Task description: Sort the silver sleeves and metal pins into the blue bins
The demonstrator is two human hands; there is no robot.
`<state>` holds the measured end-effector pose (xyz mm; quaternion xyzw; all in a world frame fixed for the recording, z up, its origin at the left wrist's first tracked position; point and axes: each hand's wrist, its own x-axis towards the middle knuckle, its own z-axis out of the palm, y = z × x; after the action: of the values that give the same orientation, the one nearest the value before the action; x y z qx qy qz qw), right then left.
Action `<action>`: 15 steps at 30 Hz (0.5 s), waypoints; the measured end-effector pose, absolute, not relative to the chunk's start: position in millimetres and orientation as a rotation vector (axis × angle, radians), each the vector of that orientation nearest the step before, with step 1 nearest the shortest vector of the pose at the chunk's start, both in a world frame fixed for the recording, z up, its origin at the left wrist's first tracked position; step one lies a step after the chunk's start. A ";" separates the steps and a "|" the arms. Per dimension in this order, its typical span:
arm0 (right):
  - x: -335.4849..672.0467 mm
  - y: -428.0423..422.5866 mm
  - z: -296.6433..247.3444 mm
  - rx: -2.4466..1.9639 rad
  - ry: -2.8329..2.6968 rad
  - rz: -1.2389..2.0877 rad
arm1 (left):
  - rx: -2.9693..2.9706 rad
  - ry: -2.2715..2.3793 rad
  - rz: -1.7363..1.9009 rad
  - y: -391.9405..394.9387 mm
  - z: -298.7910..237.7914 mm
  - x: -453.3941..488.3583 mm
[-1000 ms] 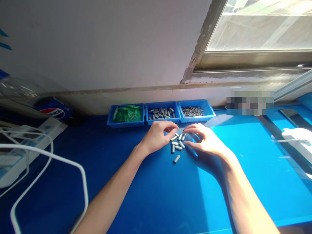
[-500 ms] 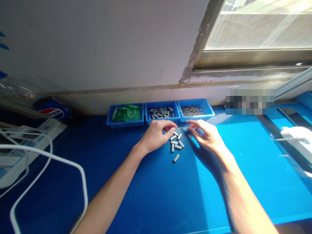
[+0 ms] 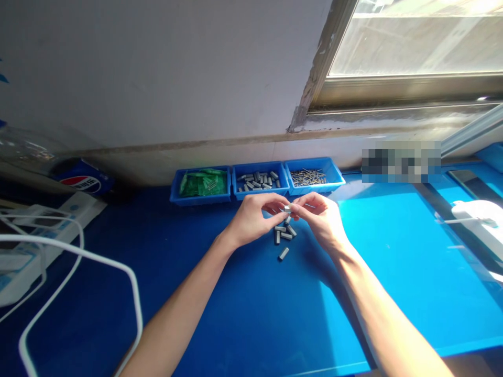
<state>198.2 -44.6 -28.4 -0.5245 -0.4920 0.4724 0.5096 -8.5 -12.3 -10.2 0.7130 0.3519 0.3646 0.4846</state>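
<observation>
My left hand [image 3: 261,219] pinches a short silver metal standoff [image 3: 287,208] between thumb and fingers, just above the blue table. Close against its right end, the thumb and fingers of my right hand [image 3: 321,219] are pressed together; anything small inside that pinch is hidden. Below the hands lie several loose standoffs [image 3: 286,236] in a loose cluster, and one single standoff [image 3: 283,254] is nearer to me. Behind the hands, the middle blue bin [image 3: 259,194] has more standoffs in it.
The right blue bin [image 3: 319,188] holds many thin metal screws or pins. Green plastic pieces [image 3: 202,183] fill the left bin. White cables [image 3: 133,293], a power strip [image 3: 84,209] and a Pepsi bottle [image 3: 80,180] are at left. A phone-like dark slab [image 3: 467,183] lies far right.
My right hand has moved left until its fingertips meet those of my left hand. The standoff now shows between the fingertips. My left hand has hardly moved.
</observation>
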 end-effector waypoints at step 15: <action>218.7 -43.3 -37.2 -1.296 -1.848 0.644 | 1.358 1.221 1.273 10.9 -13.3 -29.2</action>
<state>218.7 -43.3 -37.2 -0.5092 -0.7259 0.2530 0.3870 -29.2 10.9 -13.3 0.5474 0.4919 0.5130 0.4419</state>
